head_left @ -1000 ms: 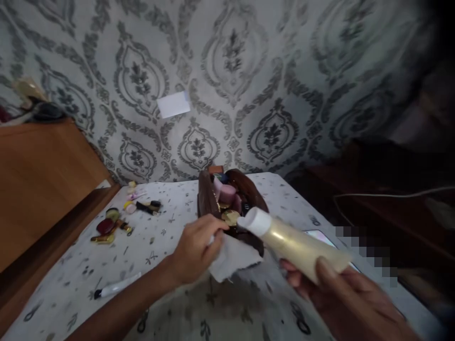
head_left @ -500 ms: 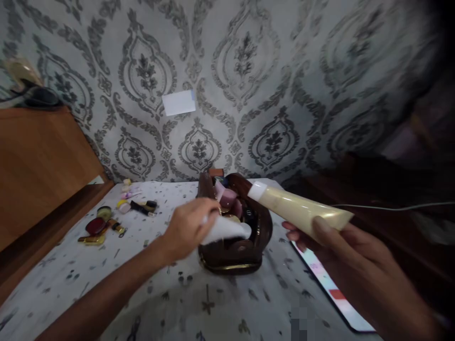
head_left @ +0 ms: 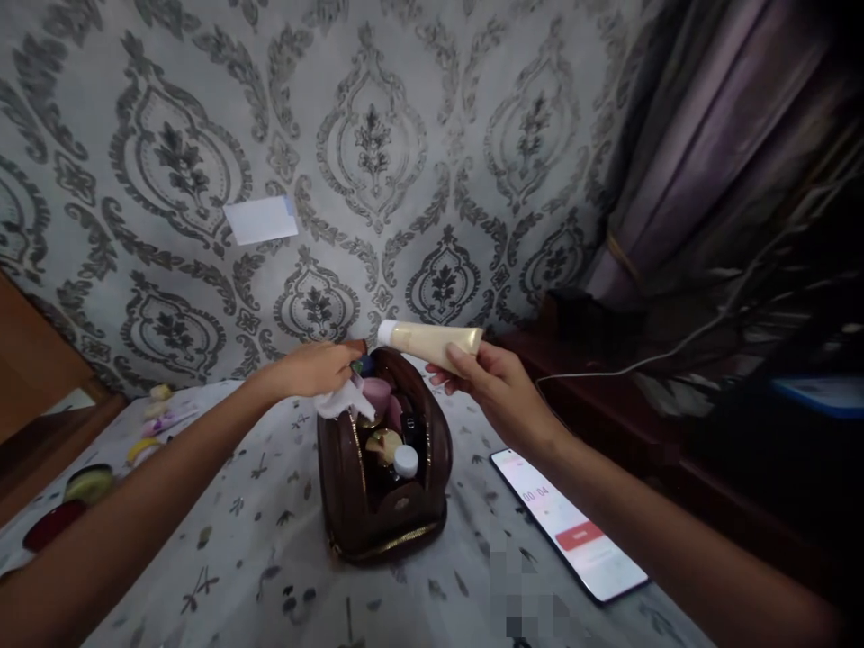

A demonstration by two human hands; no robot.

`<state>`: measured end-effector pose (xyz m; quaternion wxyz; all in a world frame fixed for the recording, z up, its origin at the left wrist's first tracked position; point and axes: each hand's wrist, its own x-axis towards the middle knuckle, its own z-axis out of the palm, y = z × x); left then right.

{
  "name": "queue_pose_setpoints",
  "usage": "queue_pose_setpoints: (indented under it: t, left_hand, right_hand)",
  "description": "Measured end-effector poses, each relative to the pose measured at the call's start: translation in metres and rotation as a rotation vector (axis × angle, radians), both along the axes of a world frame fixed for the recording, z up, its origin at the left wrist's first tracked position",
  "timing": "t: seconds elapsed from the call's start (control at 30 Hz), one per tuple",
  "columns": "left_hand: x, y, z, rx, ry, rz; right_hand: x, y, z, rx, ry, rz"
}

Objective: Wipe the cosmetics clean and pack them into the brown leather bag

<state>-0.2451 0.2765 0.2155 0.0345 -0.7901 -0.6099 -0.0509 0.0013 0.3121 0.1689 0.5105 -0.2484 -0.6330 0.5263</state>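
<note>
A brown makeup bag (head_left: 344, 486) with a gold zip stands open on the patterned sheet. Inside it are pink items (head_left: 378, 396), a black container (head_left: 410, 425), a round gold-toned item (head_left: 383, 445) and a white-capped bottle (head_left: 406, 461). At the bag's far left rim is my left hand (head_left: 317, 368), fingers curled over a crumpled white tissue (head_left: 347, 398); its fingertips are partly hidden. My right hand (head_left: 482, 369) grips a cream-coloured tube (head_left: 425, 345) with a white cap, held level above the bag's far right side, cap pointing left.
A lit phone (head_left: 573, 531) lies right of the bag. Small cosmetics, among them a green-topped jar (head_left: 90, 483) and a red round case (head_left: 54, 526), lie at the left, partly behind my forearm. Behind is a patterned wall (head_left: 378, 180); a white cable (head_left: 634, 371) runs at right.
My view has turned right. My left hand has moved with the white tissue from over the bag's opening to its far left rim. The tube has moved farther back, over the bag's far side.
</note>
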Motion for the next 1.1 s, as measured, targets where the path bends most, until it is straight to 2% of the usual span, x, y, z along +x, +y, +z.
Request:
queue_pose_setpoints:
  t: [0.1,0.17,0.3,0.47,0.53,0.8,0.97,1.1]
  left_hand:
    - [0.002,-0.003,-0.001,-0.106,0.150,-0.005]
    - [0.005,-0.007,-0.001,-0.086,0.186,-0.024]
    - [0.007,-0.015,-0.007,-0.010,0.126,-0.039]
    - [-0.005,-0.018,-0.023,0.075,0.051,-0.056]
    - [-0.010,-0.022,-0.027,0.106,0.029,-0.071]
    - [-0.015,-0.040,-0.031,0.165,-0.028,-0.012]
    - [-0.019,-0.039,-0.031,0.168,-0.083,-0.050]
    - [-0.017,-0.037,-0.031,0.142,-0.059,-0.091]
  right_hand:
    - [-0.008,0.015,0.002,0.108,-0.064,0.028]
    - [-0.015,0.026,0.003,0.170,-0.108,0.044]
    - [-0.029,0.048,0.006,0.283,-0.281,0.051]
    - [-0.046,0.067,0.020,0.492,-0.648,-0.096]
    - [-0.053,0.073,0.026,0.551,-0.739,-0.089]
    - [-0.085,0.084,0.036,0.612,-0.836,0.061]
    - [-0.096,0.078,0.050,0.639,-0.892,0.058]
    - [-0.094,0.073,0.064,0.534,-0.946,0.141]
